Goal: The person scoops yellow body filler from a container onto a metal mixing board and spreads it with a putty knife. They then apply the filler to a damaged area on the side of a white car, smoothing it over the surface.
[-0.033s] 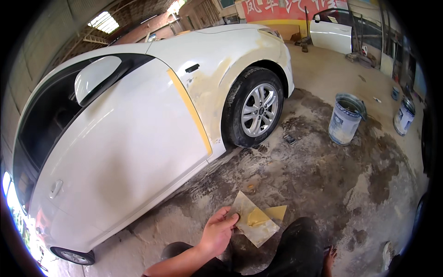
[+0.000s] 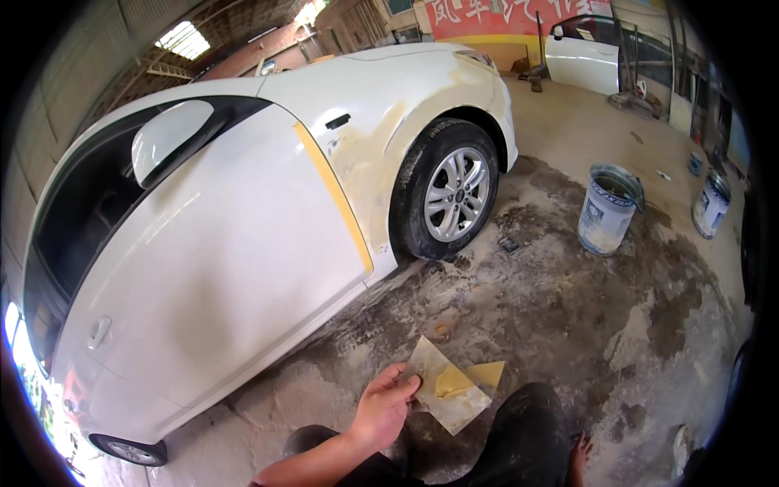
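My left hand (image 2: pixel 383 410) is closed on the edge of a flat, translucent putty board (image 2: pixel 439 406), thumb on top. A thick smear of yellow putty (image 2: pixel 454 381) lies on the board's face. Behind its right edge sticks out a yellowish corner of a thin sheet (image 2: pixel 488 373); whether it touches the board I cannot tell. Beside my right knee, my right hand (image 2: pixel 581 454) shows only in part, fingers apart and nothing visible in them. Ahead stands a white car with a front fender (image 2: pixel 369 146) patched in beige filler. Yellow tape (image 2: pixel 334 199) runs down the door's front edge.
The white door (image 2: pixel 211 268) and front wheel (image 2: pixel 446 188) are close ahead on the left. A paint-stained bucket (image 2: pixel 607 213) stands on the stained concrete floor (image 2: pixel 552 316), with another bucket (image 2: pixel 712 207) farther right. A detached car door (image 2: pixel 583 55) leans at the back.
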A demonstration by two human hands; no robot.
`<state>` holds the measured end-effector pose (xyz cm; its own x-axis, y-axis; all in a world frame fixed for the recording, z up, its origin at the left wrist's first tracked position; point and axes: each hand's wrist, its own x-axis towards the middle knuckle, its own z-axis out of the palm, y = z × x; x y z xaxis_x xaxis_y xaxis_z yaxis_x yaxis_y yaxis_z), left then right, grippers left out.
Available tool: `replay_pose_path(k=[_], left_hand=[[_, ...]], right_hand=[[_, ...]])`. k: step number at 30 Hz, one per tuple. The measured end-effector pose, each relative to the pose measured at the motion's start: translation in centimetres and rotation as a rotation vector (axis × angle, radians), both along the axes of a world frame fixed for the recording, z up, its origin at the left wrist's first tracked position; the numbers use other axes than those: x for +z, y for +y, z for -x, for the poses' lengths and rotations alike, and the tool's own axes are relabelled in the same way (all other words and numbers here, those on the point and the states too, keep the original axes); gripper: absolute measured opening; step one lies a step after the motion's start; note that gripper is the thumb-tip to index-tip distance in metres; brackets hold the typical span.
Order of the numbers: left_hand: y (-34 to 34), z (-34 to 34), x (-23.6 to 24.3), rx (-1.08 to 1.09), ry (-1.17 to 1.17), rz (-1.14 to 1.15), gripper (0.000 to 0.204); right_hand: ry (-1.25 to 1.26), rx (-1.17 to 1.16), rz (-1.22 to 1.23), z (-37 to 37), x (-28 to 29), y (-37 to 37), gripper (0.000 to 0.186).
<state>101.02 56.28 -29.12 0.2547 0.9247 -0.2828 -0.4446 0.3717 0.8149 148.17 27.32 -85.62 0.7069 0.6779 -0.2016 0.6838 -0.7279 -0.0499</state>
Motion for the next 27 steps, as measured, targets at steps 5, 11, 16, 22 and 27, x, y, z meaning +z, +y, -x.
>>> replay_pose_path(k=[5, 11, 16, 22, 27], left_hand=[[2.4, -2.5, -2.0, -0.101, -0.058, -0.012, 0.029], [0.8, -0.7, -2.6, 0.07, 0.121, 0.067, 0.026], [2.9, -2.3, -4.7, -0.019, 0.062, 0.054, 0.026], [5.5, -3.6, -6.8, -0.078, 0.077, 0.126, 0.037], [9.0, -3.3, -10.1, -0.183, 0.139, 0.143, 0.028]], right_hand=[[-0.761, 0.232, -0.064, -5.3, -2.4, -1.9, 0.053], [-0.145, 0.345, 0.153, 4.7, 3.8, 2.5, 0.066], [-0.307, 0.311, 0.232, 1.8, 0.9, 0.9, 0.075], [0.099, 0.199, 0.105, 1.7, 6.0, 0.8, 0.063], [0.235, 0.107, 0.045, 5.0, 7.2, 6.4, 0.057]])
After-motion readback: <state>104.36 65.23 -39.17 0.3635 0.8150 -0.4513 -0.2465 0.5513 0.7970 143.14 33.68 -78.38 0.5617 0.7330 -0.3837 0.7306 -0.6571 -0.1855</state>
